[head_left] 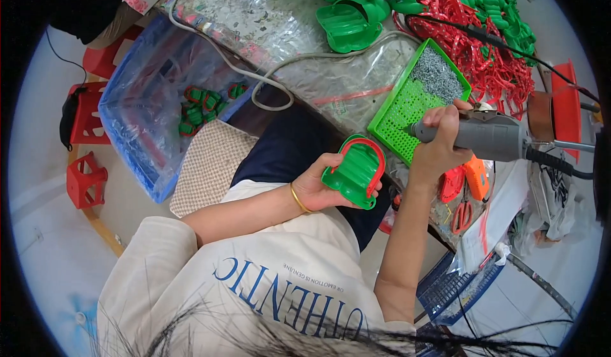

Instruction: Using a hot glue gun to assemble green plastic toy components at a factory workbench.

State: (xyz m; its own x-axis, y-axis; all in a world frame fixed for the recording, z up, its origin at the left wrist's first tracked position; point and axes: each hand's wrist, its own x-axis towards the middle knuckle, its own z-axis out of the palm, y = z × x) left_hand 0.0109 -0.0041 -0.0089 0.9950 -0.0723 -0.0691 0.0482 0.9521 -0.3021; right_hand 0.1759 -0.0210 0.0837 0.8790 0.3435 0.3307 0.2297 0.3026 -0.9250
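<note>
My left hand [313,186] grips a green plastic shell [356,171] with a red strip along its rim, held over my lap with its hollow side up. My right hand [440,142] is wrapped round a grey electric screwdriver [491,136]. The tool's tip points left and reaches over a bright green perforated tray [380,116]; whether it touches the tray I cannot tell. Small silver screws [439,73] lie heaped in the tray's far part, with some scattered nearer.
Loose green shells [350,26] and a pile of red straps [490,70] cover the far table. A blue lined crate [113,112] holds several green-and-red pieces at left. Red-handled scissors [463,217] lie at right. A grey cable [305,57] crosses the table; red stools [87,180] stand left.
</note>
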